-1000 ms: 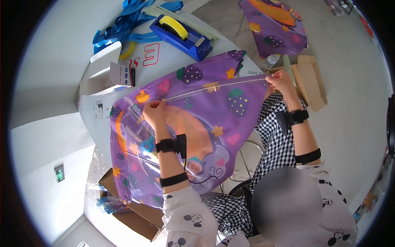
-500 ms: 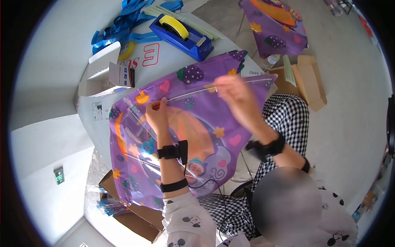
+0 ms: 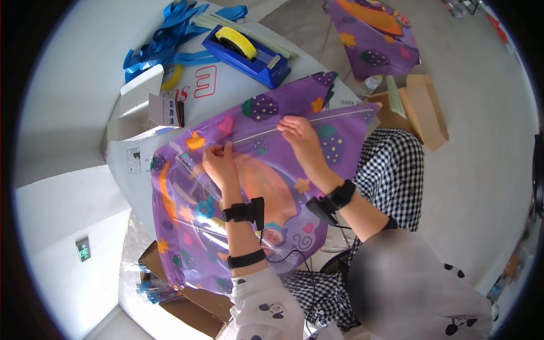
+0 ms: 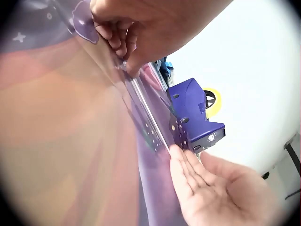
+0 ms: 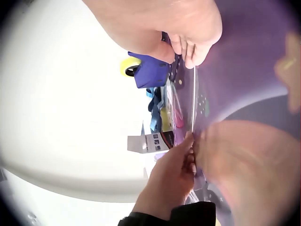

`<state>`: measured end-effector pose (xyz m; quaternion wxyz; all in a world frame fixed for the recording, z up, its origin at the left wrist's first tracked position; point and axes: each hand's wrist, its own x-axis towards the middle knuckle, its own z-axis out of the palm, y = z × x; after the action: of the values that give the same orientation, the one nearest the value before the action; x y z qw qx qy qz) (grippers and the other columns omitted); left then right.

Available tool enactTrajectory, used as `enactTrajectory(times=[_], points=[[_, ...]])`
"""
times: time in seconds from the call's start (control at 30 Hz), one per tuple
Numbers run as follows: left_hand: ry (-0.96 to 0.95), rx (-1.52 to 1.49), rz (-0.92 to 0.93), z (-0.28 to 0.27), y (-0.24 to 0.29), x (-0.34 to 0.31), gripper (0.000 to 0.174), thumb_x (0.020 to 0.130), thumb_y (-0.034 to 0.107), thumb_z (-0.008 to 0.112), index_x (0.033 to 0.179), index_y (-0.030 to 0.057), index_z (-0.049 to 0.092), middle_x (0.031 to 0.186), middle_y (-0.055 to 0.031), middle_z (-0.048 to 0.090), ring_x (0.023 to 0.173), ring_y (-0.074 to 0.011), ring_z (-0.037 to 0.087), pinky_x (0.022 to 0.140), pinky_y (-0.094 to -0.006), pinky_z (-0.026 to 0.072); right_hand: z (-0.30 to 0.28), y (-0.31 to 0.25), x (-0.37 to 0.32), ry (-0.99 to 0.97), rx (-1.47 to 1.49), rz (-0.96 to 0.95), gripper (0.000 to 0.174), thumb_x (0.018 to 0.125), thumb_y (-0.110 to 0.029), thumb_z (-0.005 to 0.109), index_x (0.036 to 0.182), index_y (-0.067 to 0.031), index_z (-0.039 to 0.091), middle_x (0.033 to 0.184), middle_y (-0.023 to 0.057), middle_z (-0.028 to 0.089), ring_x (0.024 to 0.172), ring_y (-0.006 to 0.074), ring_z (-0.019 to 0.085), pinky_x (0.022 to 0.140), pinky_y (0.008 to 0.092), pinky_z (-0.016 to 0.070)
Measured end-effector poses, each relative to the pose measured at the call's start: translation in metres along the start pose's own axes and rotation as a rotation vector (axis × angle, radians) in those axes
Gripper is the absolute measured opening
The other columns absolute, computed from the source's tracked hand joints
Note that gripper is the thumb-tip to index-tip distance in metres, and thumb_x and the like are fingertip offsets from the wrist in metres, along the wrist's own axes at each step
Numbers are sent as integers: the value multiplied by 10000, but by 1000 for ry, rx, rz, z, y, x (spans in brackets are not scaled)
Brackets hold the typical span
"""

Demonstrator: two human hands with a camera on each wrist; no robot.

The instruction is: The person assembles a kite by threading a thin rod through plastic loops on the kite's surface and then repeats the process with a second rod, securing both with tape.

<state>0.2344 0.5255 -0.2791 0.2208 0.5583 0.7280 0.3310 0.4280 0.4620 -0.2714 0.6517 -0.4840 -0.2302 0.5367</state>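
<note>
A purple plastic sheet (image 3: 314,207) printed with strawberries, hearts and stars lies over the table edge and the lap. A thin white strip (image 3: 255,135) runs across it in a nearly straight line. My left hand (image 3: 222,167) pinches the sheet at the strip's left part, thumb against curled fingers. To its right, my right hand (image 3: 301,144) lays nearly straight fingers along the strip; in the left wrist view its palm (image 4: 225,193) faces up with fingertips at the strip. Clear film (image 3: 195,226) glints on the lower left of the sheet.
Behind the sheet stands a blue tape dispenser (image 3: 266,69) with yellow tape, beside blue ribbon (image 3: 170,37) and pale strips (image 3: 283,48). An opened white box (image 3: 136,127) is at left. To the right are a cardboard box (image 3: 433,116), a bottle (image 3: 371,84) and another purple sheet (image 3: 368,37).
My right hand has let go of the strip's far right end and moved left along it, closer to the left hand. My left hand has kept its pinch at nearly the same spot.
</note>
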Motion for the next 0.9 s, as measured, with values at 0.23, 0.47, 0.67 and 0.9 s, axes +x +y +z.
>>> enactTrajectory(times=[0.23, 0.47, 0.67, 0.9], points=[[-50, 175, 264, 1, 59, -34, 298, 866, 123, 652, 1117, -25, 589, 1094, -157, 611, 1031, -321, 572, 890, -419, 460, -17, -26, -6, 16, 105, -98, 320, 959, -74, 573, 1243, 48, 488, 1228, 154, 560, 1160, 200, 561, 991, 299, 452], [-465, 448, 597, 34, 70, -84, 689, 976, 341, 503, 1491, -25, 228, 1567, -199, 214, 1466, -339, 170, 1186, -463, 166, -26, -24, 7, 115, 182, 50, 327, 982, -134, 551, 1261, 32, 507, 1243, 149, 576, 1122, 194, 585, 948, 289, 466], [-451, 509, 597, 31, 64, -83, 736, 973, 402, 502, 1507, -5, 200, 1578, -210, 171, 1471, -349, 144, 1183, -477, 157, -104, -60, 7, 369, 73, -100, 311, 991, -122, 517, 1247, 53, 494, 1223, 148, 573, 1110, 194, 585, 995, 310, 456], [-343, 624, 506, 9, 38, -70, 767, 970, 418, 502, 1515, -3, 164, 1582, -212, 148, 1473, -350, 128, 1187, -469, 147, -137, -78, 12, 517, 107, -174, 328, 987, -116, 507, 1262, 61, 486, 1223, 139, 555, 1165, 201, 546, 1036, 327, 434]])
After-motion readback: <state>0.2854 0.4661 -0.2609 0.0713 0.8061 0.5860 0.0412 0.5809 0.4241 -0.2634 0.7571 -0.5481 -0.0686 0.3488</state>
